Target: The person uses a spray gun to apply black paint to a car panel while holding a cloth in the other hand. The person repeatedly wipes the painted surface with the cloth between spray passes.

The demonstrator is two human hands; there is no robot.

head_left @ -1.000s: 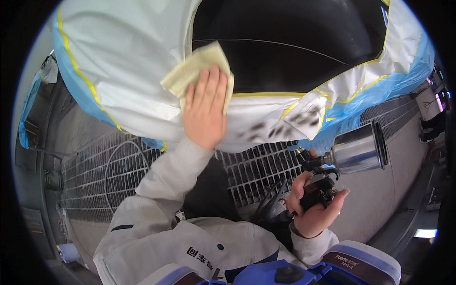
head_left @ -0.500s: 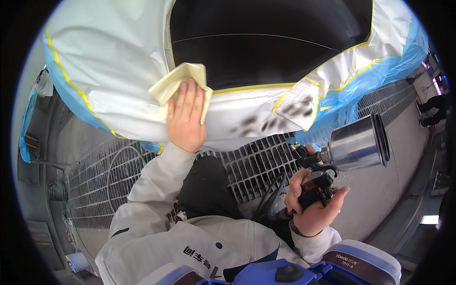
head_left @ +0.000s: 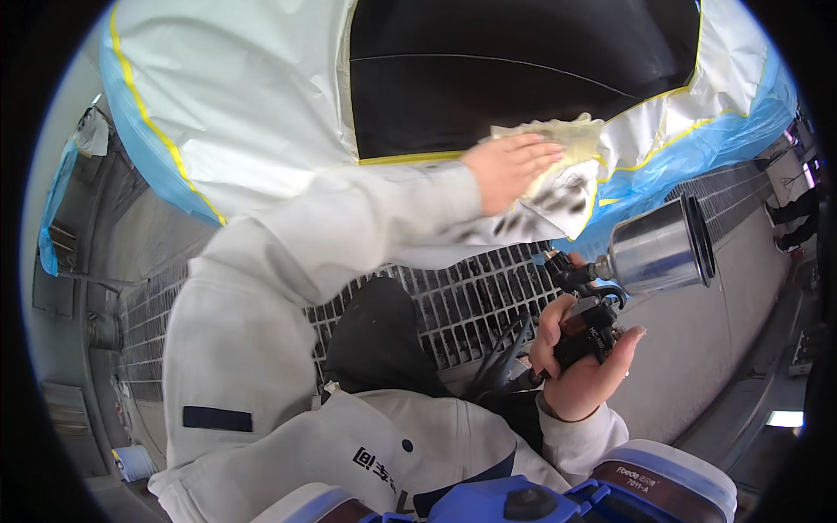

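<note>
My left hand [head_left: 510, 173] lies flat, fingers extended, on a pale-yellow cloth [head_left: 574, 139] projecting past them near the black panel's [head_left: 488, 96] lower edge; my right hand [head_left: 586, 366] encloses the spray gun's [head_left: 622, 268] handle.

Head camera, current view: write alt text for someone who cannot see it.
The left hand lies over a pale yellow cloth at the lower edge of a glossy black panel framed by white sheeting and yellow tape. The right hand holds a spray gun with a metal cup.

Pale grey jacket [head_left: 296, 458], navy bar [head_left: 217, 419] on left sleeve [head_left: 240, 340], dark button [head_left: 407, 446] and lettering [head_left: 370, 464]; black trousers [head_left: 375, 336]; near, blue respirator [head_left: 475, 504] with filters [head_left: 667, 481].
</note>
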